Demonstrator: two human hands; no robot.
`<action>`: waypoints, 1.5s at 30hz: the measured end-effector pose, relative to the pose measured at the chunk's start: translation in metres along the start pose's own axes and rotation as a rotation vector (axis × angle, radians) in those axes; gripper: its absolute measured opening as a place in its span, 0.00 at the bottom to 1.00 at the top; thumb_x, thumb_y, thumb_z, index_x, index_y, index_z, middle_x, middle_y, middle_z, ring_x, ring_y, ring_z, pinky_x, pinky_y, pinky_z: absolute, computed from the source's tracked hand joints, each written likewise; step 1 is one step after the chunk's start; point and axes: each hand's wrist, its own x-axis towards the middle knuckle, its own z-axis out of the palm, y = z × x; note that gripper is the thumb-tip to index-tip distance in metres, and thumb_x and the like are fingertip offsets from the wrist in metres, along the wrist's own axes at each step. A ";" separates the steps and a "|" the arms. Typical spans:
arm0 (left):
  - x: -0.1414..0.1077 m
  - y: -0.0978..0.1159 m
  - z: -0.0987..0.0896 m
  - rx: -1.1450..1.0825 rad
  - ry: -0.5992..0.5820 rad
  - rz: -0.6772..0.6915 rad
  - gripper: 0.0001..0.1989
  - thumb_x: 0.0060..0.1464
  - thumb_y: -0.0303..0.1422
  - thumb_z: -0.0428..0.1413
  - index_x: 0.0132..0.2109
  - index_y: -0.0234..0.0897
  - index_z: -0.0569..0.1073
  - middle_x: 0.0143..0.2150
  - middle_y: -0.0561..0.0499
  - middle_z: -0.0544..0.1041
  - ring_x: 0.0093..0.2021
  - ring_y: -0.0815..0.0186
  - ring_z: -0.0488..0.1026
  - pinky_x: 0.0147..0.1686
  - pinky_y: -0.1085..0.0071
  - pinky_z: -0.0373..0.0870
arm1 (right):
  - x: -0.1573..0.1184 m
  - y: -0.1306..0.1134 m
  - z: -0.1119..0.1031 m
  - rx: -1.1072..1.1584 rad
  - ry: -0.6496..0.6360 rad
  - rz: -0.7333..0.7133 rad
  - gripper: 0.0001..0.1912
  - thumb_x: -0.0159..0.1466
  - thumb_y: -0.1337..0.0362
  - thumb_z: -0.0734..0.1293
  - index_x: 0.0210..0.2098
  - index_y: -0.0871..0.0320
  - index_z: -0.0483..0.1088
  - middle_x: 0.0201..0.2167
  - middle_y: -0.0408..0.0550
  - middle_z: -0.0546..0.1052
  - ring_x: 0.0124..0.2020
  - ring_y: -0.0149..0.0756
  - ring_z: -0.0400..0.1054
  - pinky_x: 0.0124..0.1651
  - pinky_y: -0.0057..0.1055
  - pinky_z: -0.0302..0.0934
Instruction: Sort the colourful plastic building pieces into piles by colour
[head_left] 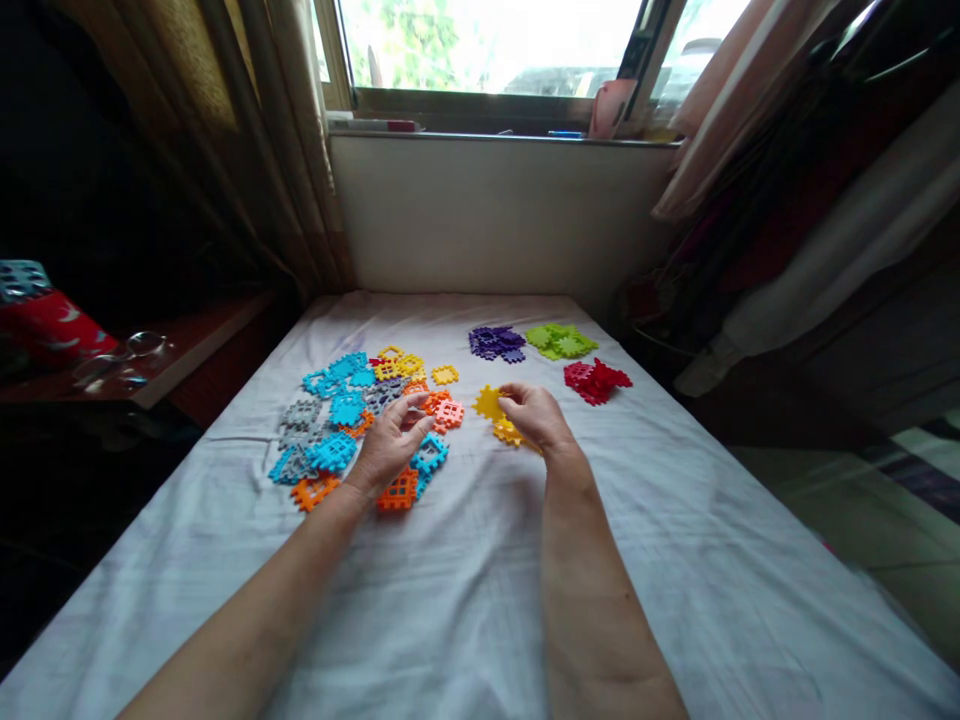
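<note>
Holding a yellow piece (487, 402), the right hand (538, 416) hangs over the sheet (480, 580).

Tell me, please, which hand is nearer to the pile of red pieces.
Right. The right hand is left of the red pile, holding a yellow piece; the left hand is farther left, by the mixed pieces.

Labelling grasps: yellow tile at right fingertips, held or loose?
Apparently held: the right hand pinches the yellow notched tile by its edge; whether lifted, cannot tell.
</note>
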 end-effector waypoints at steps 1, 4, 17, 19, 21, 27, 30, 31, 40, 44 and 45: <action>-0.003 -0.004 -0.008 0.090 0.049 0.037 0.22 0.54 0.43 0.57 0.53 0.38 0.75 0.49 0.44 0.78 0.45 0.60 0.78 0.48 0.61 0.76 | 0.002 0.008 -0.005 -0.057 0.049 0.049 0.15 0.63 0.64 0.66 0.48 0.52 0.79 0.41 0.45 0.84 0.41 0.35 0.78 0.46 0.26 0.68; -0.015 -0.019 -0.033 0.327 0.161 0.135 0.19 0.57 0.42 0.53 0.51 0.39 0.76 0.52 0.44 0.78 0.52 0.58 0.76 0.57 0.58 0.71 | 0.002 0.024 -0.018 -0.189 0.110 0.146 0.20 0.64 0.59 0.66 0.54 0.54 0.77 0.48 0.51 0.82 0.50 0.41 0.76 0.53 0.31 0.67; -0.046 -0.063 -0.110 0.690 0.357 0.097 0.18 0.62 0.42 0.46 0.48 0.39 0.76 0.50 0.43 0.81 0.52 0.54 0.76 0.57 0.58 0.68 | 0.000 -0.042 0.025 -0.303 0.045 -0.155 0.18 0.68 0.59 0.62 0.55 0.51 0.75 0.56 0.47 0.77 0.54 0.38 0.72 0.59 0.31 0.62; -0.046 -0.069 -0.122 0.689 0.423 0.067 0.19 0.62 0.42 0.46 0.47 0.39 0.76 0.49 0.42 0.80 0.52 0.54 0.76 0.56 0.58 0.69 | 0.014 -0.050 0.040 -0.344 0.008 -0.135 0.19 0.68 0.59 0.62 0.56 0.50 0.74 0.57 0.47 0.76 0.56 0.40 0.71 0.60 0.32 0.62; -0.047 -0.074 -0.132 0.681 0.488 0.025 0.18 0.62 0.42 0.46 0.48 0.39 0.76 0.49 0.41 0.80 0.51 0.54 0.76 0.56 0.58 0.69 | 0.033 -0.056 0.052 -0.385 -0.022 -0.090 0.21 0.68 0.58 0.63 0.59 0.52 0.71 0.59 0.50 0.75 0.58 0.41 0.70 0.60 0.33 0.62; -0.049 -0.085 -0.143 0.585 0.597 -0.176 0.19 0.61 0.43 0.46 0.49 0.39 0.75 0.51 0.41 0.79 0.53 0.53 0.76 0.54 0.58 0.71 | 0.077 -0.072 0.076 -0.468 -0.119 0.031 0.29 0.66 0.49 0.66 0.61 0.54 0.69 0.60 0.57 0.73 0.60 0.46 0.69 0.57 0.35 0.64; -0.048 -0.089 -0.144 0.528 0.600 -0.239 0.20 0.61 0.44 0.47 0.50 0.39 0.75 0.51 0.42 0.80 0.53 0.53 0.76 0.53 0.58 0.71 | 0.084 -0.077 0.080 -0.523 -0.148 0.057 0.25 0.64 0.53 0.68 0.58 0.56 0.73 0.58 0.59 0.75 0.59 0.48 0.70 0.55 0.36 0.66; -0.048 -0.090 -0.145 0.509 0.602 -0.263 0.21 0.60 0.44 0.47 0.51 0.39 0.75 0.51 0.42 0.80 0.52 0.53 0.76 0.53 0.58 0.71 | 0.085 -0.077 0.079 -0.532 -0.145 0.059 0.24 0.63 0.55 0.69 0.57 0.56 0.74 0.57 0.59 0.75 0.58 0.48 0.70 0.54 0.36 0.66; -0.044 -0.111 -0.146 0.409 0.718 -0.246 0.19 0.58 0.43 0.50 0.49 0.39 0.77 0.46 0.45 0.80 0.47 0.56 0.77 0.51 0.60 0.73 | 0.023 -0.029 0.006 -0.564 0.059 0.030 0.26 0.65 0.53 0.64 0.61 0.55 0.71 0.55 0.56 0.78 0.56 0.49 0.71 0.54 0.37 0.64; -0.041 -0.117 -0.145 0.389 0.772 -0.217 0.18 0.56 0.42 0.51 0.47 0.39 0.78 0.43 0.46 0.81 0.44 0.57 0.77 0.49 0.61 0.73 | -0.012 -0.004 -0.019 -0.609 0.066 0.108 0.26 0.64 0.54 0.64 0.59 0.53 0.73 0.53 0.55 0.79 0.55 0.51 0.72 0.54 0.39 0.65; -0.041 -0.117 -0.146 0.386 0.781 -0.223 0.18 0.56 0.42 0.52 0.47 0.39 0.78 0.42 0.46 0.81 0.44 0.57 0.77 0.49 0.61 0.73 | -0.017 0.001 -0.021 -0.618 0.062 0.108 0.25 0.64 0.54 0.64 0.59 0.54 0.73 0.53 0.55 0.79 0.55 0.51 0.72 0.54 0.39 0.65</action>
